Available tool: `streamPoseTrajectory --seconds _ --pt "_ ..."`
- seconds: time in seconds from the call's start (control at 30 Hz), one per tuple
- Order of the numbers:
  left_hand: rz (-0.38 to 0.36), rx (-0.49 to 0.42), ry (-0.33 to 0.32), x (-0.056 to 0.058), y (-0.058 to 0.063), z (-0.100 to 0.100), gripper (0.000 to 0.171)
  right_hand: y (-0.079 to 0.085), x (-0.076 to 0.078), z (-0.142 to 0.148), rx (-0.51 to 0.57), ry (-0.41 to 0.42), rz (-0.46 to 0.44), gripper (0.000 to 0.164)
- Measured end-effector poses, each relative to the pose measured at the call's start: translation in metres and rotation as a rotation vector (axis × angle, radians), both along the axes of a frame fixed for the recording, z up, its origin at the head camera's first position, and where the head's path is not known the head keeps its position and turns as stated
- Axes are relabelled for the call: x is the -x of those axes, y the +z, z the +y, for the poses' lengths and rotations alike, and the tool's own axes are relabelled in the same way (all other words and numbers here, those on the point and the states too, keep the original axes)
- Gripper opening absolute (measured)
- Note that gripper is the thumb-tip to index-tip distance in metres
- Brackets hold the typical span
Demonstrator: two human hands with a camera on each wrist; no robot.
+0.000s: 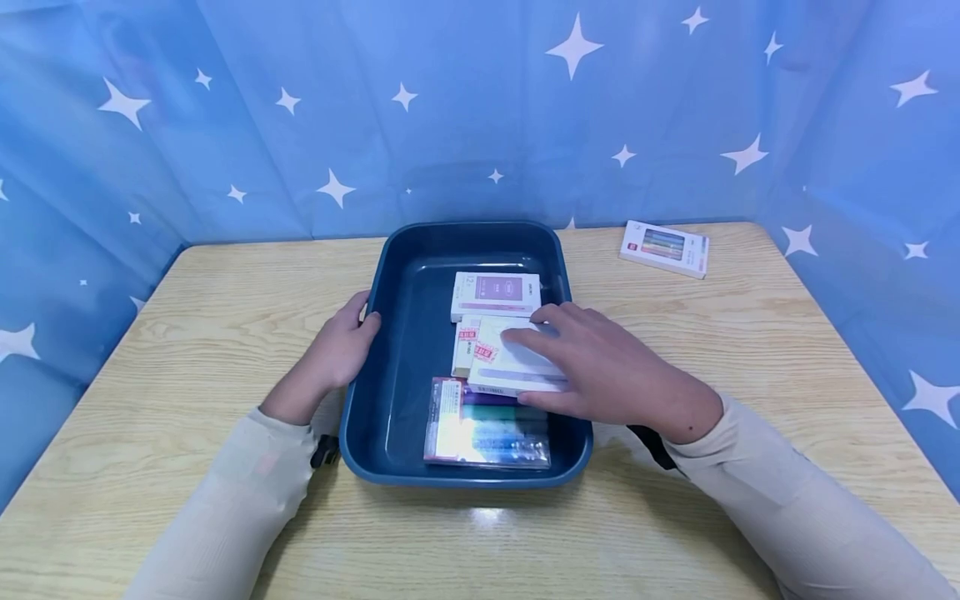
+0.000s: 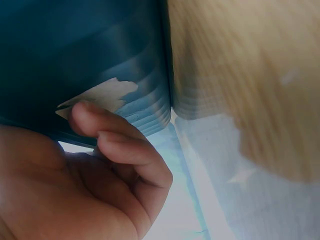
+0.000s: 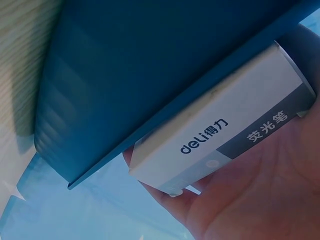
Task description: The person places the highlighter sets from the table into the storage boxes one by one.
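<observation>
A dark blue plastic bin [image 1: 401,367] stands on the table, holding several packs. My left hand [image 1: 339,348] holds its left rim; in the left wrist view curled fingers [image 2: 135,155] lie against the outer wall, beside a torn paper label [image 2: 102,97]. My right hand [image 1: 600,362] grips a white highlighter box [image 1: 517,358] with a red stamp, over the bin's right side. The right wrist view shows this box's printed end [image 3: 215,132] past the rim. Under it lies another stamped white box [image 1: 463,342], partly hidden. A clear pack of coloured markers [image 1: 487,429] lies nearest me.
A white box with a purple panel [image 1: 497,293] lies farther back in the bin. Another white box with a window showing coloured pens [image 1: 665,248] lies at the table's back right. A blue star-patterned curtain [image 1: 465,108] hangs behind the wooden table [image 1: 225,333].
</observation>
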State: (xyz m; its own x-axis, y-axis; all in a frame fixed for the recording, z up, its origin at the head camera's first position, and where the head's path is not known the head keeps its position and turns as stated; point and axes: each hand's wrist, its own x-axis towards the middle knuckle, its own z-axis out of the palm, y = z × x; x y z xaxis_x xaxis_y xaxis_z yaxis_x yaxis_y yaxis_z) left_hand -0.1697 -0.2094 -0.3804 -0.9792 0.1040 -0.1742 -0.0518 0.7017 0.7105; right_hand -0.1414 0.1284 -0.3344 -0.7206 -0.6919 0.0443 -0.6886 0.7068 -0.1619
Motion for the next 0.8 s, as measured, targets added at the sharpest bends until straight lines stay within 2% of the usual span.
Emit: streamPoseTrajectory --seconds 0.8 --pt "-0.008 -0.008 0.009 -0.0003 -0.0008 -0.001 0.054 -0.0022 0.0003 -0.0015 0.011 0.002 -0.033 0.067"
